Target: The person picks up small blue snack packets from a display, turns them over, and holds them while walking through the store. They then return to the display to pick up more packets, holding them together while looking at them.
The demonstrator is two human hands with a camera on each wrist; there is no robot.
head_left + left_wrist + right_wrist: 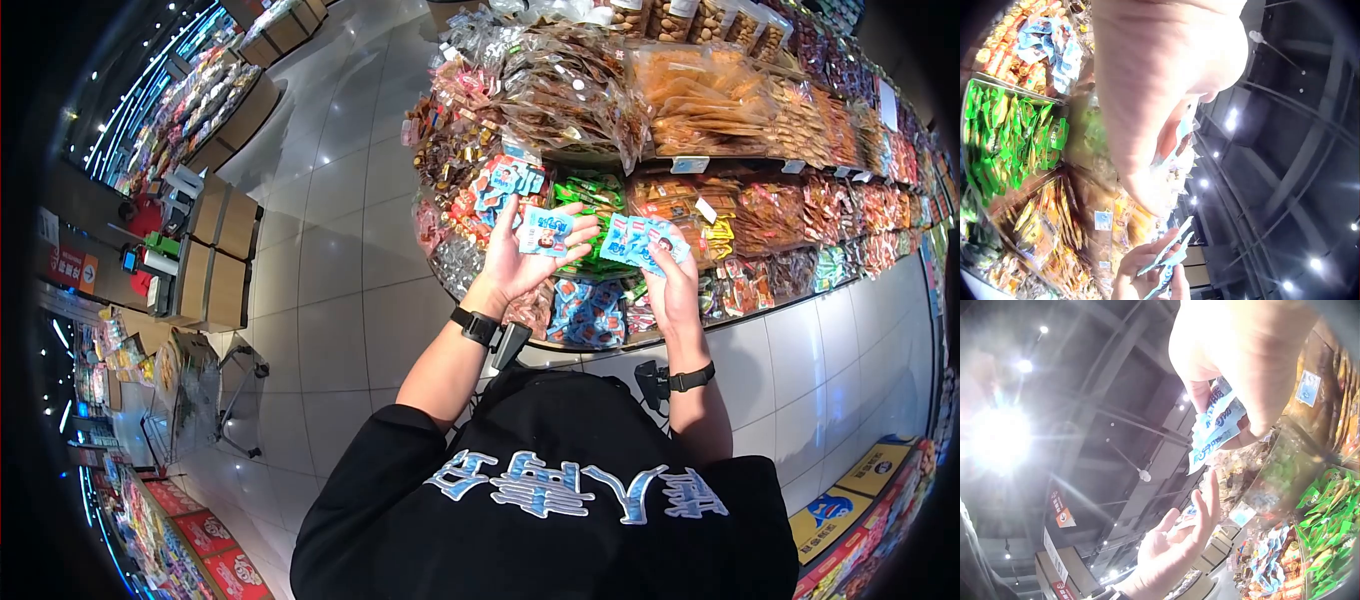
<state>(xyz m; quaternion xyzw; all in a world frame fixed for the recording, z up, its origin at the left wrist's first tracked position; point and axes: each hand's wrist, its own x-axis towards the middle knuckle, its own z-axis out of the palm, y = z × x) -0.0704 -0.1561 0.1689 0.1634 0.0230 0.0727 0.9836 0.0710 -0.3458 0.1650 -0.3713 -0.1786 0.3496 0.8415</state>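
My left hand (512, 268) is held palm up over the front bins, fingers spread and straight. A small light-blue snack packet (544, 232) lies flat across its palm. To the right, my right hand (676, 285) pinches several similar blue snack packets (626, 243) between thumb and fingers. They are fanned out in the head view, and the right wrist view shows the printed packets (1216, 425) overlapping below the thumb. More loose blue packets (512, 180) are heaped on red-and-orange wrapped candies beyond my left fingertips. Green packets (588, 188) fill the bin behind and between the hands.
A rounded display stand spreads ahead, with bagged brown snacks (570, 90) and orange snack bags (700, 95) on its upper tier. A bin of darker blue packets (588, 312) is at its near edge. Tiled floor (330, 330) and a cardboard-sided counter (215, 250) lie to the left.
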